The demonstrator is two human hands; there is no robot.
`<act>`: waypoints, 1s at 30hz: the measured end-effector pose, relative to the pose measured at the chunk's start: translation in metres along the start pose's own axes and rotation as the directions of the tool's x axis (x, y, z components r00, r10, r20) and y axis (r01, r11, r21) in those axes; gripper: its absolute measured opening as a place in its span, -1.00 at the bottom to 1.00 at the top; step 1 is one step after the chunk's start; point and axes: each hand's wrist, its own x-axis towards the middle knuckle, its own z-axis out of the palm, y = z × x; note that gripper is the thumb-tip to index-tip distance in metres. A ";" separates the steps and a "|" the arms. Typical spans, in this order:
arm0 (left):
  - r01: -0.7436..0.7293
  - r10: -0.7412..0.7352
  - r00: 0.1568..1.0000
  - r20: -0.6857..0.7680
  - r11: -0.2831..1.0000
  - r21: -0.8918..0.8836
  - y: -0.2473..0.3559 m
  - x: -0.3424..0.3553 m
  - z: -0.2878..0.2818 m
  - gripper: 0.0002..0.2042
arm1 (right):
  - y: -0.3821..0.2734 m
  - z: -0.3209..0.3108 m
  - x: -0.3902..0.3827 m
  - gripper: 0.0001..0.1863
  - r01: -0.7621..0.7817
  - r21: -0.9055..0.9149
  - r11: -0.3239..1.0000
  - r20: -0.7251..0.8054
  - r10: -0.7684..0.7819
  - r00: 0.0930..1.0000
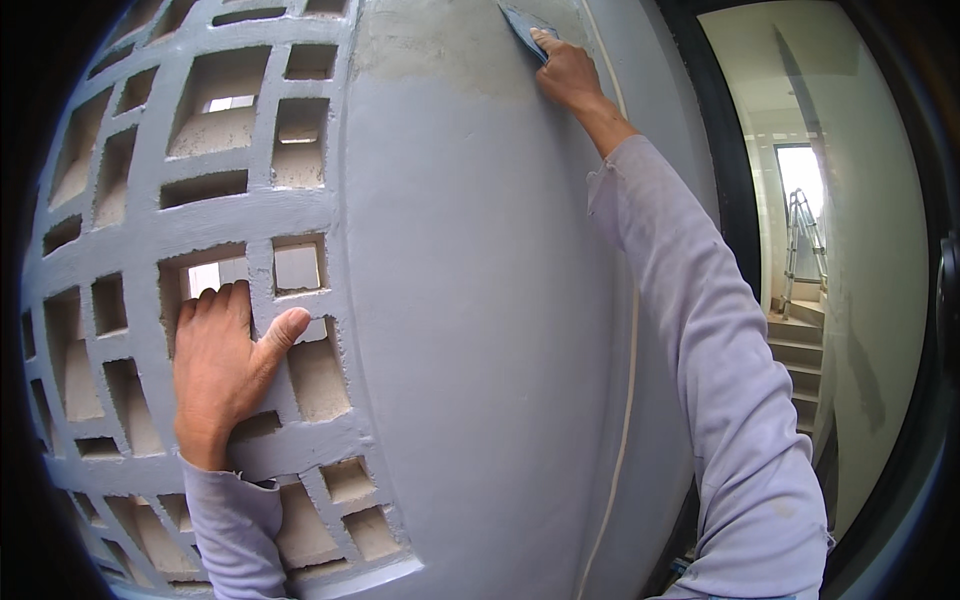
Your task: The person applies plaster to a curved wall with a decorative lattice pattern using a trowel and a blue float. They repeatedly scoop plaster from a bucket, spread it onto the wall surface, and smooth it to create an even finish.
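My left hand [222, 365] rests against the grey lattice wall [205, 225], fingers pointing up across a large opening and thumb spread to the right. It holds no tool, though the bars behind the palm are hidden. High on the smooth grey wall panel [480, 300], my right hand [572, 75] is closed around a flat blue scraper [525, 32]. The thumb lies along the scraper's face, and its blade is at the wall. A rough, darker grey patch [440, 50] covers the panel's top, left of the scraper.
A pale raised strip [628, 400] runs down the panel's right side. Further right, a dark frame [722, 130] borders an opening. Beyond it are steps [797, 355], a folding ladder [800, 240] and a bright window [800, 175].
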 end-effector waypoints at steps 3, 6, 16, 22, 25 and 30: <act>0.021 -0.022 0.999 0.042 0.999 0.030 0.000 -0.001 -0.003 -0.30 | -0.006 -0.037 -0.003 -0.51 -0.076 0.105 0.992 0.235 0.049 0.971; 0.047 -0.057 0.988 0.141 0.996 0.072 0.003 0.000 -0.010 -0.33 | -0.009 -0.084 -0.020 -0.57 0.083 0.105 0.991 0.334 -0.114 0.936; -0.005 0.005 1.000 0.015 0.998 0.059 -0.006 -0.001 -0.001 -0.26 | 0.016 -0.032 0.051 -0.64 0.023 0.128 0.992 0.181 -0.046 0.982; 0.032 -0.033 0.999 0.038 0.999 0.026 0.000 -0.001 -0.001 -0.28 | 0.031 -0.056 0.067 -0.67 0.115 -0.101 0.988 0.448 -0.058 0.892; 0.046 -0.044 0.998 0.040 0.999 -0.029 0.008 0.001 0.007 -0.25 | -0.001 -0.120 0.018 -0.69 0.100 0.053 0.994 0.459 -0.113 0.881; 0.055 -0.064 0.993 0.098 0.994 0.092 -0.005 0.001 -0.014 -0.20 | 0.002 -0.134 -0.049 -0.70 -0.037 0.238 0.971 0.612 -0.120 0.782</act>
